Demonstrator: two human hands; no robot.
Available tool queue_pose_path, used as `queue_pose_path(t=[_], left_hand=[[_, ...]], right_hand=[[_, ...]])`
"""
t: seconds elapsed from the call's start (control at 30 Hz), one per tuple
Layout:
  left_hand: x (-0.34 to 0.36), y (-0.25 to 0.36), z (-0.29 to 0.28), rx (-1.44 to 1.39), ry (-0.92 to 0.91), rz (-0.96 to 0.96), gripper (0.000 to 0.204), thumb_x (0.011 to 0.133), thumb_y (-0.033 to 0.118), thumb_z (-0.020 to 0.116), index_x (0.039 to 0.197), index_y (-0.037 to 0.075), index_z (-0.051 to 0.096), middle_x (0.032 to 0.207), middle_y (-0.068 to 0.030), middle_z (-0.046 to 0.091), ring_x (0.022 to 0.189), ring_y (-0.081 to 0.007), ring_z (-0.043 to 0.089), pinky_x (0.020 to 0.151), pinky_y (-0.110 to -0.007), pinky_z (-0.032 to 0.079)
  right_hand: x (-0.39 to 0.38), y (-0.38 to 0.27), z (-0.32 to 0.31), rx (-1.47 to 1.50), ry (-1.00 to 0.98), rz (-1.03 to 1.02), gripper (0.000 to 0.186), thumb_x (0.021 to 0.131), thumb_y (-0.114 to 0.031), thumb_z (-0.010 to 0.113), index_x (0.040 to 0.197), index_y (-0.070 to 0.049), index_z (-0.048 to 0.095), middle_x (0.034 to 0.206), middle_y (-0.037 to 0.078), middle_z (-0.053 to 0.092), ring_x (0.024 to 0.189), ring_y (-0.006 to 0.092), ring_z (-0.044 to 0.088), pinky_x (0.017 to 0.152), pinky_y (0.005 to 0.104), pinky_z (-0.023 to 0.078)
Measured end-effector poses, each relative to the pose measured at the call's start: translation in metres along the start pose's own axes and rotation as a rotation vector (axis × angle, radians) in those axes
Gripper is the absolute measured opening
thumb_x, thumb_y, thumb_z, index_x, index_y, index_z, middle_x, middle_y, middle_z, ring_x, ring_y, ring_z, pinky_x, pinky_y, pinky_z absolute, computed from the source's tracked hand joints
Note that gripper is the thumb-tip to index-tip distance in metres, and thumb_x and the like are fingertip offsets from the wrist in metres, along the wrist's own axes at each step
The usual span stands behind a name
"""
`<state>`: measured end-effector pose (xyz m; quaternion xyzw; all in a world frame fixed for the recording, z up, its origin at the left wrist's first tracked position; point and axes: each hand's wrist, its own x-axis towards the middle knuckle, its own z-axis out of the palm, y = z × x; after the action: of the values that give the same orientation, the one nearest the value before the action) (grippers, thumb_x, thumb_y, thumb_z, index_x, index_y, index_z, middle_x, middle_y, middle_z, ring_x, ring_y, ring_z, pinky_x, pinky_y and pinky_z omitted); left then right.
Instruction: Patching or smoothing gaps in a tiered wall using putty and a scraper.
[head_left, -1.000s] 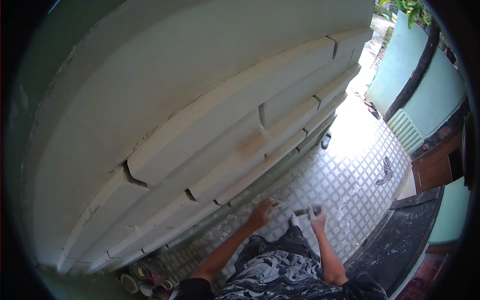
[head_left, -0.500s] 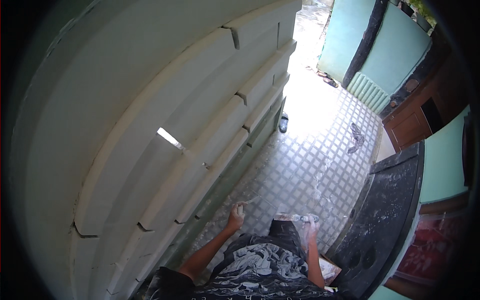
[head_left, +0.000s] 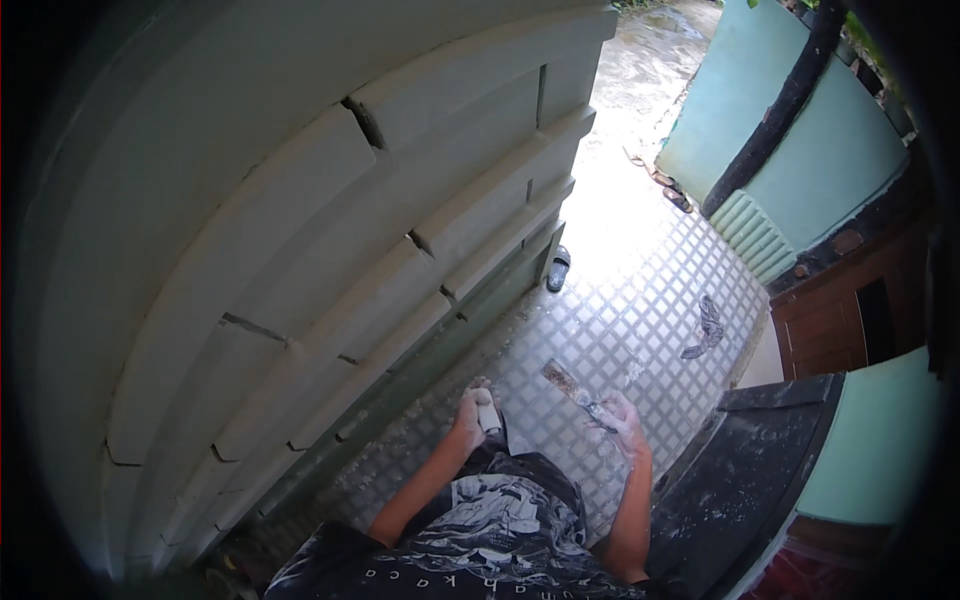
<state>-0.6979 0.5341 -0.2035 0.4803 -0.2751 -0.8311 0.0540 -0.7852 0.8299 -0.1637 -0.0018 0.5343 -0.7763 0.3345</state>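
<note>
My left hand (head_left: pixel 470 420), dusted with white, is closed round a pale, narrow object (head_left: pixel 488 412) that I cannot make out fully, low in front of my body. My right hand (head_left: pixel 622 428), also coated in white powder, grips a scraper (head_left: pixel 578 395) whose flat, stained blade points up and to the left over the tiled floor. Left of both hands rises a pale wall with staggered raised bands (head_left: pixel 300 240), split by narrow dark grooves. Neither hand touches that wall.
A patterned tile floor (head_left: pixel 640 300) runs to a bright opening. Sandals (head_left: pixel 672 190), a single black slipper (head_left: pixel 558 268) and a crumpled cloth (head_left: pixel 705 328) lie on it. On the right are mint walls (head_left: pixel 840 170), a brown door (head_left: pixel 820 335) and a dark slab (head_left: pixel 745 465).
My view has turned. The scraper has swung from roughly level to slanting, its blade higher. Both hands have risen a little in the picture, each still holding its item.
</note>
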Motion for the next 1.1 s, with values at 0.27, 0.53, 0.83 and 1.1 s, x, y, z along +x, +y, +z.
queue_pose_path(t=[0.27,0.53,0.83,1.1], left_hand=[[0.064,0.054,0.047,-0.533,-0.307,-0.106,0.044,0.077,-0.010,0.056,0.112,0.016,0.052,0.118,-0.0108,0.060,0.093,-0.0189,0.061,0.058,-0.023,0.049],[0.088,0.093,0.131,-0.277,-0.363,0.214,0.055,0.082,-0.008,0.060,0.130,0.012,0.042,0.115,-0.0100,0.058,0.092,-0.0168,0.062,0.056,-0.020,0.048],[0.068,0.098,0.155,0.097,-0.138,0.712,0.034,0.078,-0.013,0.053,0.104,0.007,0.048,0.086,-0.0115,0.064,0.049,-0.0107,0.047,0.041,-0.023,0.037],[0.070,0.098,0.260,-0.073,0.418,1.234,0.016,0.084,-0.008,0.058,0.092,0.005,0.055,0.091,-0.0109,0.065,0.073,-0.0141,0.059,0.063,-0.027,0.049]], right_hand=[[0.109,-0.080,0.013,-0.118,0.110,-0.036,0.029,0.089,-0.015,0.064,0.114,-0.008,0.052,0.074,0.003,0.058,0.053,0.0051,0.039,0.046,0.0193,0.027],[0.187,-0.176,0.065,-0.264,-0.001,-0.208,0.041,0.078,-0.006,0.076,0.112,-0.005,0.054,0.070,0.000,0.058,0.059,0.0057,0.052,0.050,0.0212,0.037],[0.317,-0.265,0.106,-0.459,-0.329,-0.591,0.029,0.060,0.011,0.065,0.083,-0.004,0.058,0.076,0.000,0.049,0.069,0.0068,0.048,0.060,0.0223,0.041],[0.362,-0.263,0.129,-0.431,-0.298,-0.689,0.049,0.083,0.006,0.063,0.125,-0.002,0.039,0.080,0.005,0.054,0.055,0.0078,0.053,0.046,0.0216,0.043]])
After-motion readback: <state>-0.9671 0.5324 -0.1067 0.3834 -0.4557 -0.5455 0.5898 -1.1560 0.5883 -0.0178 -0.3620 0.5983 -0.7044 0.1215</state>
